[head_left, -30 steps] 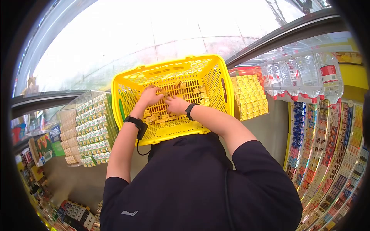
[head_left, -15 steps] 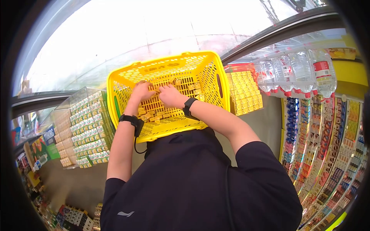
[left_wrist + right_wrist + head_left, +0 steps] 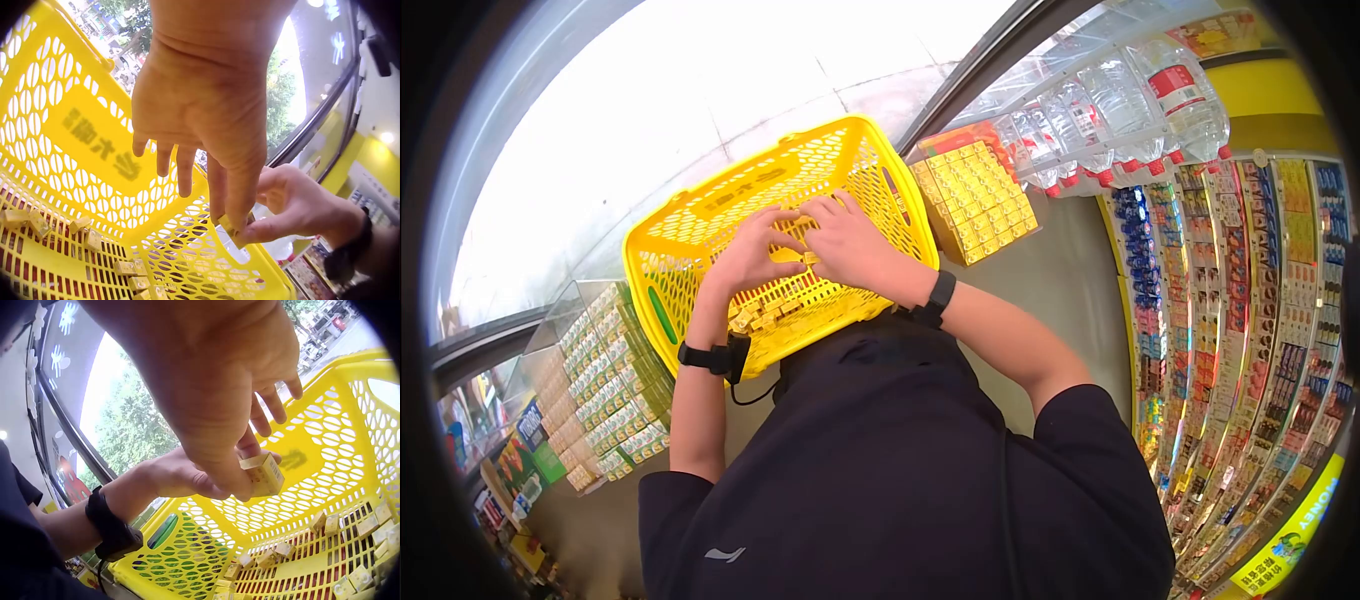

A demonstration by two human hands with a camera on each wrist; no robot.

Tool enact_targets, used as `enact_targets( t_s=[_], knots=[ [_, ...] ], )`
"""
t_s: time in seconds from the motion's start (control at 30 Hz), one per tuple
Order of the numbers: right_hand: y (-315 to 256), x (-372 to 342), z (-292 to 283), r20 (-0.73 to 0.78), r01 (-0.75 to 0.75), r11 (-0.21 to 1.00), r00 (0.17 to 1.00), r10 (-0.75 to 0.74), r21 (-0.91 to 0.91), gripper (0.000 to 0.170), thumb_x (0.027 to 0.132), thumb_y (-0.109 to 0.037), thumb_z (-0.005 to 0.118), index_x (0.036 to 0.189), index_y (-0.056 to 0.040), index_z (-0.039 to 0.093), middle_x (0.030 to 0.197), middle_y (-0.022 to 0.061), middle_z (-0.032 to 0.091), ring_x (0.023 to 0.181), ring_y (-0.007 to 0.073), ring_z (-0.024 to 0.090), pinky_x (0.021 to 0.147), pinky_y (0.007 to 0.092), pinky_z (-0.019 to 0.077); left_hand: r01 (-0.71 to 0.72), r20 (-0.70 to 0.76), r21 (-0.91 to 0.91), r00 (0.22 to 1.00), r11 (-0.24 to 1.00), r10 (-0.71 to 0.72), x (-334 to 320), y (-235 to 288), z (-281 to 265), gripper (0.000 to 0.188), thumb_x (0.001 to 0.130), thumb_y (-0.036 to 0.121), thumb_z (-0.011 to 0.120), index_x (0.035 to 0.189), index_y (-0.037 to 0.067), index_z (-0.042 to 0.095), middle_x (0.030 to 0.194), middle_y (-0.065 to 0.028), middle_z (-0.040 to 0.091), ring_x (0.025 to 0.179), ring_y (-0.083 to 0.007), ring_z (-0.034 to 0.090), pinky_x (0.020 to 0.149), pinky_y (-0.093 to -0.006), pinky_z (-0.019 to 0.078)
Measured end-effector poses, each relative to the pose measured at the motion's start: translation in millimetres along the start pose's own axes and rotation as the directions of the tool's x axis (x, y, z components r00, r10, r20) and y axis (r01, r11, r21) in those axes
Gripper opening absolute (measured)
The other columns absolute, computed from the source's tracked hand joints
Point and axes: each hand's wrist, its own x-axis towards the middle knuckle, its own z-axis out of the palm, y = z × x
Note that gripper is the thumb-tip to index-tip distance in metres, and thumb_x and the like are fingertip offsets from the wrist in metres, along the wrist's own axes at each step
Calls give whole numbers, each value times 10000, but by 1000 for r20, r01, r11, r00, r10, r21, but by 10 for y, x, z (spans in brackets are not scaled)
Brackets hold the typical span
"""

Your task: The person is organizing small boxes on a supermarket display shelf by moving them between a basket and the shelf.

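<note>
Over the yellow shopping basket (image 3: 662, 320), my left hand (image 3: 748, 255) and right hand (image 3: 855, 248) meet fingertip to fingertip. Between them is one small yellow box (image 3: 265, 475), which the right thumb and forefinger pinch in the right wrist view. In the left wrist view, the left thumb and forefinger grip the same box (image 3: 229, 224) from the other side. The remaining fingers of both hands are spread. Below, many small yellow boxes (image 3: 762, 315) lie loose on the basket floor, mostly along its near side. The hands hide part of that floor.
Stacked yellow boxes (image 3: 975, 200) stand right of the basket, and stacked green-and-white boxes (image 3: 615, 375) stand left. Large water bottles (image 3: 1175, 90) line a rack at the upper right. Shelves of packaged goods (image 3: 1230, 330) curve down the right side, with a window (image 3: 700, 70) ahead.
Both hands have risen from near the basket floor and come together, now with a box between their fingertips. The head view has turned, so the basket appears further left and tilted.
</note>
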Motion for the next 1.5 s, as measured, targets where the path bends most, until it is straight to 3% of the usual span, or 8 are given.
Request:
enact_targets(
  t_s=[0.2, 0.47, 0.77, 0.9, 1.1, 1.23, 1.33, 1.5],
  knots=[
    [211, -434, -155, -107, 0, 977, 994, 23, 212, 290, 779, -268, 844, 925, -46, 728, 1350, 163, 595, 1351, 341, 519, 1182, 548, 372, -106, -56, 2, 993, 994, 106, 155, 402, 112, 214, 828, 285, 863, 936, 103, 835, 1472, -110, 606, 1491, -379, 422, 1244, -513, 334],
    [862, -1064, -478, -262, -93, 963, 952, 160, 252, 384, 767, -214, 879, 1074, -98, 681, 1386, 147, 555, 1336, 370, 521, 1173, 530, 389, -17, -235, 97, 971, 995, 39, 614, 968, 401, 201, 886, 260, 799, 955, 74, 823, 1402, -77, 644, 1479, -364, 439, 1271, -537, 277],
    [1758, -1698, -687, -345, -91, 927, 911, 225, 364, 450, 751, -181, 883, 1144, -103, 678, 1391, 162, 545, 1356, 379, 509, 1161, 520, 410, 23, -278, 58, 960, 998, -6, 1403, 1662, 990, 197, 889, 291, 783, 902, 100, 831, 1343, -76, 668, 1452, -336, 475, 1286, -628, 206],
    [2175, -1876, -690, -372, -64, 920, 902, 219, 386, 359, 772, -168, 868, 1080, -111, 694, 1361, 149, 571, 1344, 374, 531, 1137, 504, 436, 45, -230, 42, 973, 998, -34, 1723, 1886, 1237, 196, 899, 272, 770, 845, 88, 806, 1319, -67, 665, 1449, -329, 478, 1288, -619, 218],
    [2736, -2029, -662, -288, -33, 908, 943, 167, 417, 289, 789, -174, 878, 997, -100, 691, 1373, 133, 584, 1338, 369, 549, 1100, 485, 462, 107, -340, 114, 938, 988, -62, 2060, 2049, 1628, 242, 862, 270, 810, 769, 66, 718, 1313, -73, 629, 1441, -343, 474, 1287, -609, 223],
    [2933, -2006, -700, -264, -7, 899, 955, 136, 437, 278, 771, -205, 883, 939, -102, 686, 1358, 134, 583, 1343, 363, 538, 1112, 487, 448, 186, -493, 305, 870, 934, -12, 2182, 2101, 1733, 283, 798, 293, 857, 980, 136, 708, 1363, -68, 599, 1438, -327, 473, 1268, -602, 278],
    [3003, -1938, -699, -223, 1, 900, 969, 107, 437, 277, 780, -225, 887, 928, -96, 690, 1373, 140, 582, 1344, 372, 535, 1113, 491, 447, 135, -485, 419, 869, 898, 96, 2247, 2112, 1745, 366, 766, 298, 872, 1064, 182, 694, 1385, -51, 591, 1444, -301, 468, 1268, -593, 283],
    [3111, -1841, -589, -89, -81, 843, 985, 151, 531, 271, 830, -249, 869, 1010, -98, 734, 1408, 149, 579, 1343, 379, 538, 1127, 485, 443, 142, -448, 463, 889, 875, 92, 2279, 1979, 1727, 327, 746, 292, 874, 1016, 189, 721, 1396, -42, 596, 1457, -298, 458, 1281, -584, 261]
  ],
)
